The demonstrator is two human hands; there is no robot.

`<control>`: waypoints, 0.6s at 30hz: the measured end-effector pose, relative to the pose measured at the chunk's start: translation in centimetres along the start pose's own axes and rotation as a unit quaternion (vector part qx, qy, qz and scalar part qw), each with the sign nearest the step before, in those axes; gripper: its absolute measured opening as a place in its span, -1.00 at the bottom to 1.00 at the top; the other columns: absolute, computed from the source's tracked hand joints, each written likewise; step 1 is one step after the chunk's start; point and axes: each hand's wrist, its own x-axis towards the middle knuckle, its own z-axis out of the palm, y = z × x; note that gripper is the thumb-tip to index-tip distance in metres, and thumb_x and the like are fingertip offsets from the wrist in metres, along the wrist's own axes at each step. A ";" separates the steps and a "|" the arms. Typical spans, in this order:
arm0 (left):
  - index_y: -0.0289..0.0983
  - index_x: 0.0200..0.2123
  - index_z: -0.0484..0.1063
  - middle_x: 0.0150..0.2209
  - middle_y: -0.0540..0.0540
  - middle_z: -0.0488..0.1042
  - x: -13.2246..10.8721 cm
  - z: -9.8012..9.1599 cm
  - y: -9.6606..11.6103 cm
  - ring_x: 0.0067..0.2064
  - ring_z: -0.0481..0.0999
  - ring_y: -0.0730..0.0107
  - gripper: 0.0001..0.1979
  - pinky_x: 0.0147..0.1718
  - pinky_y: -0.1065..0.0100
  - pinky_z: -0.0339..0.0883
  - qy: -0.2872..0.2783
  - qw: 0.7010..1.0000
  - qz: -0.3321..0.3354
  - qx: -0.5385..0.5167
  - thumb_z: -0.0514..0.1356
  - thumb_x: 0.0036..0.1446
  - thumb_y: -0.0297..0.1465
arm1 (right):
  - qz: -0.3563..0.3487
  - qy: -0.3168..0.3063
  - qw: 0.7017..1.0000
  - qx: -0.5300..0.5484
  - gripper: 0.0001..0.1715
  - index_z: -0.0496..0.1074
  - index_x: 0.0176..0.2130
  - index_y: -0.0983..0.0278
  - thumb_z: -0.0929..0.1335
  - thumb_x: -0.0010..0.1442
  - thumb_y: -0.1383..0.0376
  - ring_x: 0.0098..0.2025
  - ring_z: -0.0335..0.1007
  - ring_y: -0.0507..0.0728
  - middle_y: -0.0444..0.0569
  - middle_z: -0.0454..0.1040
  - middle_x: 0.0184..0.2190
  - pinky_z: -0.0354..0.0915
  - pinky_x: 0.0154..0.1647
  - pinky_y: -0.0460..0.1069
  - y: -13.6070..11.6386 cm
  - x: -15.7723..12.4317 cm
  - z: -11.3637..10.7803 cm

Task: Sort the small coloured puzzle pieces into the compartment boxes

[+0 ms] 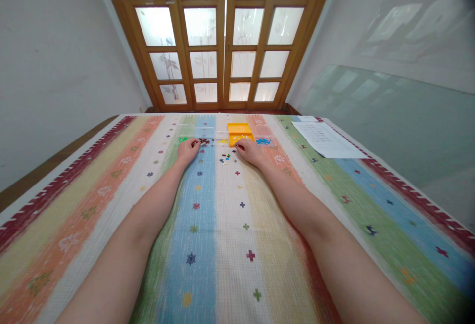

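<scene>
Head view: your two forearms reach forward over the tabletop, which is covered by a striped, multicoloured woven-look cloth (pixel 196 284). Your left hand (pixel 188 151) rests at the left of the work area, its fingers curled beside a cluster of small dark brown pieces (pixel 206 141); whether they are clamped on a piece or merely bent cannot be told at this size. Your right hand (pixel 249 150) lies before an open orange plastic box (pixel 240 127) with its lid raised at the back. Its fingers are likewise curled, and you cannot tell from this view whether they meet or grip anything.

Between your hands, slightly nearer to you, a loose group of tiny mixed-colour pieces (pixel 224 158) lies directly on the cloth. Small bright green pieces (pixel 183 140) sit just beyond your left hand, and small yellow pieces (pixel 221 141) lie between the dark brown cluster and the orange box. To the right of that box, small blue pieces (pixel 263 141) lie in a clear plastic container (pixel 273 137). Farther right, white printed paper sheets (pixel 326 141) lie flat on the cloth. Beyond the tabletop stand brown wooden doors with frosted glass panes (pixel 224 67).
</scene>
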 end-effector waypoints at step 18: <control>-0.21 -0.16 0.63 -0.34 -0.11 0.59 0.1 0.1 -0.2 -0.27 0.51 0.23 -0.72 -0.26 0.30 0.27 -0.008 1.000 0.004 -0.004 0.13 0.28 -0.26 | -0.075 -0.080 0.991 -0.070 -0.75 0.62 -0.14 0.19 0.32 0.39 0.33 -0.13 0.39 0.18 0.04 0.52 -0.20 0.24 -0.14 0.01 -4.1 -0.4 0.9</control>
